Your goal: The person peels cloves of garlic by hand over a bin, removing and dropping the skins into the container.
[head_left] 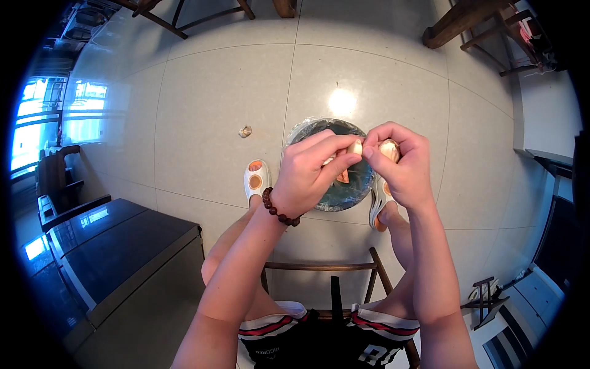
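Observation:
Over the bin, my left hand point(310, 169) pinches a pale garlic clove point(355, 147) between thumb and fingertips. Another whitish bit shows partly under its curled fingers. My right hand point(405, 163) is closed around a larger piece of garlic point(389, 148), held in the palm. Its thumb and forefinger meet right beside the clove, and whether they grip some of its skin is too small to tell. Below both hands stands a round bin point(344, 205) lined with clear plastic. An orange-brown scrap point(343, 177) shows inside it, partly hidden by my left hand.
A small garlic-like piece point(245, 131) lies on the tiled floor point(227, 86), left of the bin. My feet in white slippers point(255, 178) flank the bin. A dark glossy table point(123, 246) stands at the left. Wooden furniture legs point(452, 27) reach in from the top.

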`<action>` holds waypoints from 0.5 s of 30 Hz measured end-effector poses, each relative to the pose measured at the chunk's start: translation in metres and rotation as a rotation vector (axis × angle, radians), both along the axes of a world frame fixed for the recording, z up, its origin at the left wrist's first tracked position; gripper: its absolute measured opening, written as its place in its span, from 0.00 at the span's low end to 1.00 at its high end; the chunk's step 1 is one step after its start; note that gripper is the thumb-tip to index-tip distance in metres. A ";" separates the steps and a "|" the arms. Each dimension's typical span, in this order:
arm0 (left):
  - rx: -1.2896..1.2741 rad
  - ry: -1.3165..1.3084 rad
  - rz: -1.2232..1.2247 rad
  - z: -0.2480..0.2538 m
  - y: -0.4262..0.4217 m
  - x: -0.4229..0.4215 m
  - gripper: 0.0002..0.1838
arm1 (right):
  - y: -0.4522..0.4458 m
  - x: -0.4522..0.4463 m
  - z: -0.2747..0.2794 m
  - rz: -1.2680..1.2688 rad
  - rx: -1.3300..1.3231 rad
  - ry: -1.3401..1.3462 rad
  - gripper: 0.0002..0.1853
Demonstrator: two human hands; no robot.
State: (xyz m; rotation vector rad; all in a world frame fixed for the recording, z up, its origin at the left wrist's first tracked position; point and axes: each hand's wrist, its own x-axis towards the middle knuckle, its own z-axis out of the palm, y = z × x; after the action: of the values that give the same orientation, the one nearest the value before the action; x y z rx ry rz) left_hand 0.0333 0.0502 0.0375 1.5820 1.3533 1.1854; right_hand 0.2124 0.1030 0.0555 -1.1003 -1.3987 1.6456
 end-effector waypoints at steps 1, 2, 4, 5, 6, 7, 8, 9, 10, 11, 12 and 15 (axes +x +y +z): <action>0.000 0.000 0.000 0.001 0.000 0.001 0.10 | 0.000 0.000 -0.001 -0.003 -0.002 0.004 0.03; -0.012 -0.020 -0.001 0.002 0.000 0.001 0.10 | -0.001 0.000 -0.002 -0.007 -0.004 0.008 0.03; -0.025 -0.040 -0.003 0.001 0.000 0.002 0.10 | 0.000 0.001 -0.002 -0.005 -0.011 0.012 0.03; -0.023 -0.052 -0.001 0.000 0.000 0.002 0.10 | 0.000 0.001 -0.001 -0.002 -0.019 0.015 0.03; -0.020 -0.063 0.000 -0.001 0.000 0.002 0.11 | 0.000 0.001 -0.001 -0.002 -0.019 0.015 0.03; -0.020 -0.063 -0.001 0.000 0.000 0.002 0.11 | 0.000 0.001 0.000 -0.007 -0.022 0.014 0.03; -0.073 -0.105 -0.012 0.001 -0.001 0.002 0.11 | 0.000 0.001 0.000 -0.012 -0.024 0.013 0.03; -0.125 -0.146 -0.024 0.002 -0.001 0.002 0.11 | 0.000 0.002 0.000 -0.013 -0.024 0.012 0.03; -0.125 -0.147 -0.025 0.002 -0.002 0.002 0.11 | 0.000 0.002 -0.001 -0.015 -0.024 0.016 0.03; -0.148 -0.197 -0.028 0.000 -0.002 0.002 0.12 | 0.001 0.003 -0.001 -0.018 -0.024 0.020 0.03; -0.172 -0.248 -0.031 -0.001 -0.003 0.002 0.12 | 0.001 0.002 0.001 -0.019 -0.024 0.020 0.03; -0.159 -0.266 0.006 -0.005 -0.002 0.003 0.10 | 0.001 0.002 0.005 -0.027 -0.025 0.028 0.05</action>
State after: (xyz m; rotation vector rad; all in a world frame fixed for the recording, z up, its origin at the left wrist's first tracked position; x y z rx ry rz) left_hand 0.0363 0.0486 0.0326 1.2605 1.2457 1.2122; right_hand 0.2148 0.1040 0.0604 -1.1017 -1.3432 1.6565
